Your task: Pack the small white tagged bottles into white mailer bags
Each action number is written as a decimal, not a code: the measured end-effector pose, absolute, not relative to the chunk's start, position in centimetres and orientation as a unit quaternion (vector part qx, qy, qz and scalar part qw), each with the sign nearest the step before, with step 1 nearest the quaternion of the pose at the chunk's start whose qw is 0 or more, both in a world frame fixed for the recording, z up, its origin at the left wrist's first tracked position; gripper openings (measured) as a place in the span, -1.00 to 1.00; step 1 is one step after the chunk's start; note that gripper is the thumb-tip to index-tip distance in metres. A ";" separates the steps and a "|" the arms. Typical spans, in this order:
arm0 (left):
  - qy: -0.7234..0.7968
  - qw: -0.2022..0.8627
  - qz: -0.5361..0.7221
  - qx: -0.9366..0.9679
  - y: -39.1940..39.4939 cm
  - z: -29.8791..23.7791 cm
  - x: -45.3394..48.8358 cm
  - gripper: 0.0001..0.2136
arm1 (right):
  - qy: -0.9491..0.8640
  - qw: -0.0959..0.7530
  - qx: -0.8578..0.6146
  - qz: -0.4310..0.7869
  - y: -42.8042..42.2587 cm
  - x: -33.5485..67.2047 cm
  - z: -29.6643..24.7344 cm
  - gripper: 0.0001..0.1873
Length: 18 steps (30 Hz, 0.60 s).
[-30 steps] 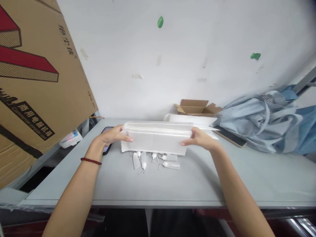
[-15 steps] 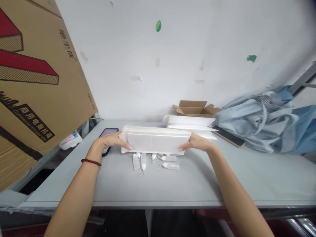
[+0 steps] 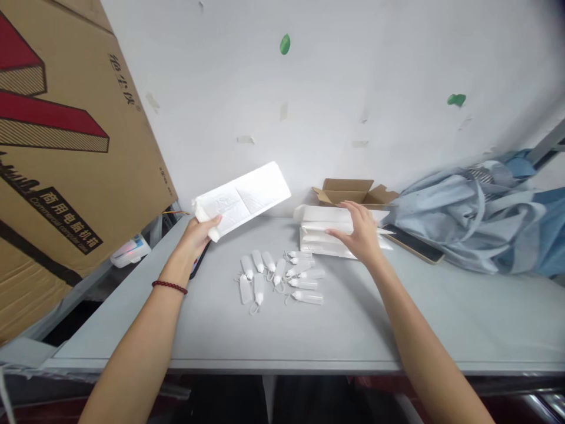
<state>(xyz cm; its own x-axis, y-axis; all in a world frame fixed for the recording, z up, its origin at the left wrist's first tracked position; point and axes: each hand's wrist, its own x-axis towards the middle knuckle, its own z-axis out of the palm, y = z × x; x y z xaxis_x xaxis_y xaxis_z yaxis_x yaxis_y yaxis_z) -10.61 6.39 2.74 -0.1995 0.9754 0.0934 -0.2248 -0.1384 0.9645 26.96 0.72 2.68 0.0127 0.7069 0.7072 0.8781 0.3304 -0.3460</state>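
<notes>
My left hand (image 3: pixel 196 237) grips one end of a flat white padded packet (image 3: pixel 247 197), thumb on top, and holds it tilted above the table's back left. My right hand (image 3: pixel 359 231) has its thumb and fingers apart and holds nothing. It is over a stack of similar white packets (image 3: pixel 320 232); whether it touches them I cannot tell. Between my hands, several small clear squeeze bottles (image 3: pixel 308 297) with white looped caps lie loose on the grey table (image 3: pixel 282 338).
An open cardboard box (image 3: pixel 346 189) stands behind the stack. To its right are a dark flat tray-like object (image 3: pixel 415 244) and a heap of pale blue fabric bags (image 3: pixel 468 218). A phone (image 3: pixel 199 263) lies partly under my left hand. A large carton (image 3: pixel 83 159) leans at left.
My right hand has let go of the white packet and moved right, opening over the stack. My left hand has lifted and tilted the packet leftward, uncovering more bottles.
</notes>
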 end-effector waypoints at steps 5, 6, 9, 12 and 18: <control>0.516 0.414 0.592 0.460 7.6 0.8 -9.6 -0.63 | -0.696 0.316 -0.616 -0.188 1.7 28.2 1.8 -0.53; 0.525 0.410 0.581 0.469 7.8 0.7 -9.2 -0.64 | -0.694 0.309 -0.619 -0.199 1.9 28.4 1.6 -0.54; 0.549 0.453 0.516 0.477 8.3 0.7 -8.1 -0.67 | -0.692 0.310 -0.609 -0.234 2.7 29.2 1.4 -0.57; 0.568 0.500 0.443 0.480 9.2 1.1 -7.4 -0.69 | -0.683 0.327 -0.600 -0.260 3.3 29.8 1.2 -0.62; 0.574 0.537 0.399 0.472 12.2 1.3 -6.6 -0.73 | -0.657 0.366 -0.598 -0.278 3.9 29.6 1.0 -0.73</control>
